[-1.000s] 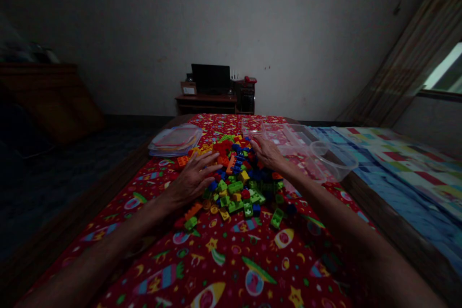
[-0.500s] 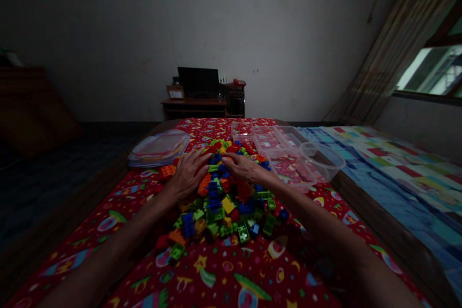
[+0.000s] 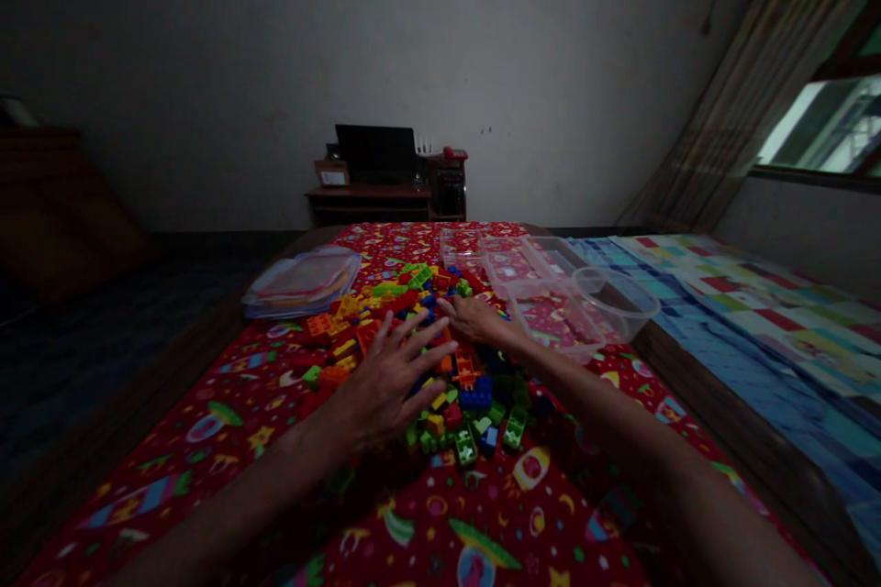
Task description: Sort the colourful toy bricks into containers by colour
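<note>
A heap of small plastic building bricks point(image 3: 468, 385) in red, blue, green, yellow and orange lies on a red patterned cloth point(image 3: 440, 514). My left hand point(image 3: 392, 381) hovers over the near left part of the heap, fingers spread and holding nothing. My right hand point(image 3: 474, 319) lies flat on the bricks at the far right side, fingers stretched toward the left. Both forearms reach in from the bottom of the view.
Clear plastic containers point(image 3: 551, 298) stand at the right of the heap, one round tub point(image 3: 623, 293) beside them. A stack of clear lids point(image 3: 303, 280) lies at the far left. A chequered bedspread point(image 3: 757, 312) is on the right, a desk with a monitor point(image 3: 378, 170) at the wall.
My left hand has drawn back toward me and lifted with its fingers spread. The bricks are scattered wider to the left. My right hand stays on the heap's far side.
</note>
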Demonstrator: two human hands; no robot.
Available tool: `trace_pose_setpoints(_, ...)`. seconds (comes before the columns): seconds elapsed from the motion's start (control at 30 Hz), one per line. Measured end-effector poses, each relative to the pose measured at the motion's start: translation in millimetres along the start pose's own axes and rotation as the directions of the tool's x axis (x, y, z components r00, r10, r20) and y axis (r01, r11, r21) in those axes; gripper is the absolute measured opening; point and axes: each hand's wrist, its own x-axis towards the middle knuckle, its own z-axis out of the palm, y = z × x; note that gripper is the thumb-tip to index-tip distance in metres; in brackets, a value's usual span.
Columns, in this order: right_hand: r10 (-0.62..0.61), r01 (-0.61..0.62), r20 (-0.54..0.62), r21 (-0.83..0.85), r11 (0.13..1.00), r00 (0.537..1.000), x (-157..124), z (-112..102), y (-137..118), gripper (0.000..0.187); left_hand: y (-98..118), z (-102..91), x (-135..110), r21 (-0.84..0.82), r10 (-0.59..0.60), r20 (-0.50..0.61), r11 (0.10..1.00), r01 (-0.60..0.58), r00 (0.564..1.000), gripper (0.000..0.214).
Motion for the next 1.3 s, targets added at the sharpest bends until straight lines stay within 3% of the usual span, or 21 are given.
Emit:
trace_pose_setpoints(0.07,-0.042,0.042,0.0,0.047,0.998,0.999,-9.6,-3.9,-3.5,0.04,17.8,2.3,2.3,0.004,0.092,0.043,0.996,-0.092,0.995,0.041)
trace_pose_setpoints(0.17,0.017,-0.012,-0.024,0.173,0.985,1.0,-23.7,-18.0,-5.3,0.042,25.5,8.0,2.2,0.026,0.117,0.059,0.993,-0.118,0.991,0.035)
trace_pose_setpoints(0.27,0.084,-0.057,-0.108,0.231,0.971,0.991,-43.7,-30.9,-2.7,0.04,11.5,10.6,-3.3,0.06,0.063,0.042,0.996,-0.065,0.997,0.034)
trace_pose_setpoints(0.33,0.067,-0.039,-0.13,0.205,0.978,0.989,-63.4,-32.5,1.3,0.043,-3.6,9.1,-10.7,0.094,-0.003,0.032,0.996,0.0,0.999,0.035)
trace_pose_setpoints(0.47,-0.096,0.093,0.01,0.156,0.983,0.995,-105.5,-19.9,8.5,0.072,-29.8,2.9,-29.9,0.125,-0.13,-0.004,0.984,0.129,0.992,0.034)
trace_pose_setpoints(0.57,-0.152,0.144,0.065,0.118,0.983,0.986,-117.4,-7.3,4.2,0.083,-40.6,1.7,-38.7,0.087,-0.16,0.014,0.984,0.158,0.987,0.035)
trace_pose_setpoints(0.8,-0.227,0.233,-0.094,0.059,0.971,0.969,-76.2,15.6,-29.8,0.076,-56.7,7.7,-23.7,-0.045,-0.272,-0.096,0.962,0.269,0.957,0.042)
trace_pose_setpoints(0.97,-0.289,0.32,-0.18,0.171,0.932,0.94,-51.8,-10.5,-25.7,0.071,-60.9,-9.0,-27.3,-0.099,-0.369,-0.192,0.929,0.356,0.91,0.047)
trace_pose_setpoints(1.03,-0.199,0.243,-0.218,0.195,0.95,0.955,-39.0,-28.1,-18.2,0.061,-64.8,-14.0,-40.0,-0.093,-0.402,-0.211,0.916,0.391,0.891,0.047)
trace_pose_setpoints(1.13,0.025,0.012,-0.182,0.205,0.979,0.983,-10.3,-40.6,-7.3,0.046,-78.5,-8.4,-64.8,-0.112,-0.498,-0.215,0.867,0.485,0.84,0.051)
trace_pose_setpoints(1.23,0.192,-0.188,0.001,0.208,0.96,0.981,20.1,-29.1,-3.5,0.048,-95.6,10.4,-84.9,-0.204,-0.661,-0.156,0.748,0.631,0.734,0.06)
trace_pose_setpoints(1.3,0.213,-0.226,0.085,0.212,0.951,0.973,32.9,-14.8,-6.6,0.058,-102.7,23.0,-90.5,-0.285,-0.747,-0.109,0.656,0.699,0.656,0.063)
